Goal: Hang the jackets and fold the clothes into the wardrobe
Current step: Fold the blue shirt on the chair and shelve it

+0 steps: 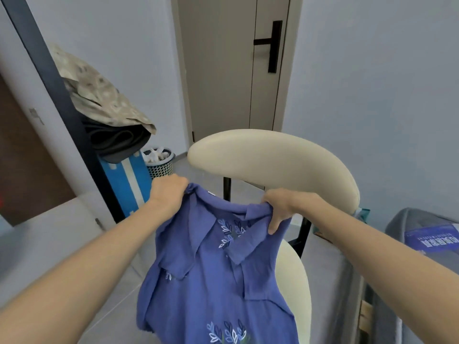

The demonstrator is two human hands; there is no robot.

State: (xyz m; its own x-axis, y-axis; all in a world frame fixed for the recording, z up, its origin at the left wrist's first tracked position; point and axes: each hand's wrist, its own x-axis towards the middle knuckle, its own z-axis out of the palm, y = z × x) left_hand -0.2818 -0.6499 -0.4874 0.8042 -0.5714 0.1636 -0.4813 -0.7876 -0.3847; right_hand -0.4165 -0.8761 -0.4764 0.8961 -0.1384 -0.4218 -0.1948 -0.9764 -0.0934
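Readable text: none resolved.

One printed patch only: a blue panel [432, 238] on the grey fabric-covered item [407, 281] at the right edge of the view. It carries a row of large white characters, upside down to the camera, with a line of much smaller white print along its upper side. Both are too blurred to make out.

Blue-and-white box [126, 184] beside the dark upright [29, 36], left: white stripe and small white blocks, no letters legible.

Small white tag [211, 193] at the collar of the blue shirt [211, 281] — too small to tell whether it is printed.
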